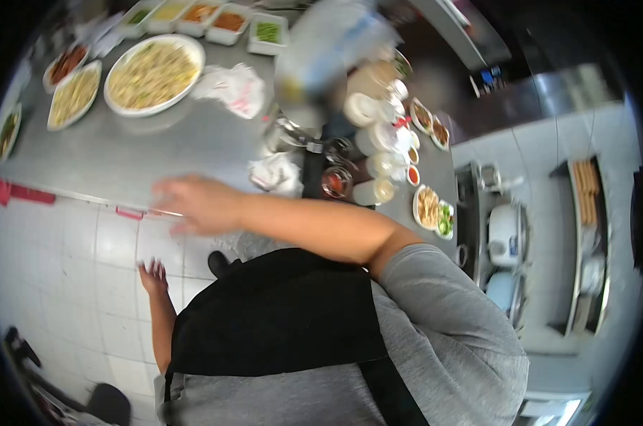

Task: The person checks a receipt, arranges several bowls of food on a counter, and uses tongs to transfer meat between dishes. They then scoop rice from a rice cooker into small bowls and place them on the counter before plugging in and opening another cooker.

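My right hand (206,206) is stretched across my body at the front edge of the steel counter (215,160). It is blurred by motion; its fingers look spread and I see nothing in them. Close to its fingertips, a red handle-like piece (130,212) sits at the counter edge. My left hand (153,277) hangs low above the tiled floor, fingers apart, holding nothing. Beyond the right hand lie a crumpled white cloth (275,174) and a large white oval plate (194,48) heaped with pale, noodle-like strips.
Smaller plates of food (74,96) and tubs of chopped ingredients (267,32) line the far side. A blurred clear plastic bag (336,42), several jars (375,192) and small dishes (428,206) stand to the right. A rice cooker (506,234) is farther right; a black stool-like shape (108,405) is lower left.
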`<state>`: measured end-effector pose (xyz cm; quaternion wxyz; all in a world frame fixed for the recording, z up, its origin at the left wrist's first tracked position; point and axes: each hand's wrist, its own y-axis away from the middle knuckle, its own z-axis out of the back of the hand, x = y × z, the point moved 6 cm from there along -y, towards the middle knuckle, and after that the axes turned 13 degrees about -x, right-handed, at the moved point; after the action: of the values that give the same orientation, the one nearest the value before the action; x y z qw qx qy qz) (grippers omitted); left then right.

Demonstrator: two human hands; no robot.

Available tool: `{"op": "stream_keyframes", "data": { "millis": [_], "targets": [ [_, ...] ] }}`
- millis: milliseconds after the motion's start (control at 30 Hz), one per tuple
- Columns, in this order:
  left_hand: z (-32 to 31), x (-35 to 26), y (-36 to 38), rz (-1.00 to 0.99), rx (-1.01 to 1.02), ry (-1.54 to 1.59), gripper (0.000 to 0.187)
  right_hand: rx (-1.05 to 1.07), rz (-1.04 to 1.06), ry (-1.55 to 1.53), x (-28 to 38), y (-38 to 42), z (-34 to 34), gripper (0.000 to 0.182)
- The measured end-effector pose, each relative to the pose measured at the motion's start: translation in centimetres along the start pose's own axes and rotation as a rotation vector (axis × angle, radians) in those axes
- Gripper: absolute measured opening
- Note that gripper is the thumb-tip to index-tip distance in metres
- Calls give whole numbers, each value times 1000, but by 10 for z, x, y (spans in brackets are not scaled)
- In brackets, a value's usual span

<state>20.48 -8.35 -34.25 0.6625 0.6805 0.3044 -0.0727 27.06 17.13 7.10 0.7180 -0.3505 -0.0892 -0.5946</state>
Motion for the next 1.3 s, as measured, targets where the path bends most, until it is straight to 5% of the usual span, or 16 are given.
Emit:
{"op": "stream_keyframes", "data": {
  "millis": [133,200,300,433,533,700,767,833,900,967,1033,1100,1167,1200,1233,1300],
  "targets": [
    [103,29,-26,-3,-166,-250,69,-332,230,-36,76,64,146,21],
    [125,30,-57,-202,-223,-343,69,-616,265,153,77,120,233,18],
    [110,23,-17,-301,-218,-447,67,-1073,33,448,50,206,353,11],
    [94,39,66,-373,-203,-552,66,-1305,-326,582,-42,294,443,11],
    [55,65,144,-324,-80,-602,65,-1142,-468,472,-130,326,466,11],
    [52,137,227,-205,39,-779,63,-525,-179,417,-251,308,433,11],
    [58,153,257,-171,38,-875,63,-271,-137,498,-266,295,408,19],
    [66,160,277,-150,12,-835,63,-81,-306,538,-307,283,379,14],
    [76,162,282,-142,-17,-738,64,-1,-197,636,-302,275,368,13],
    [80,161,281,-152,-35,-616,64,-197,-313,593,-306,270,378,15],
    [82,155,279,-166,-46,-510,64,-175,9,349,-291,273,403,21],
    [82,154,274,-177,-48,-461,64,-393,-146,22,-296,304,451,26],
    [77,157,272,-175,-33,-480,65,-553,-330,108,-237,365,514,25],
    [71,159,270,-171,-18,-512,65,-699,-355,-228,-235,401,526,34],
    [66,161,268,-168,-3,-545,65,-667,-534,-222,-214,438,540,40],
    [54,163,265,-162,41,-660,65,-812,-555,58,-196,511,555,36]
  ]
}}
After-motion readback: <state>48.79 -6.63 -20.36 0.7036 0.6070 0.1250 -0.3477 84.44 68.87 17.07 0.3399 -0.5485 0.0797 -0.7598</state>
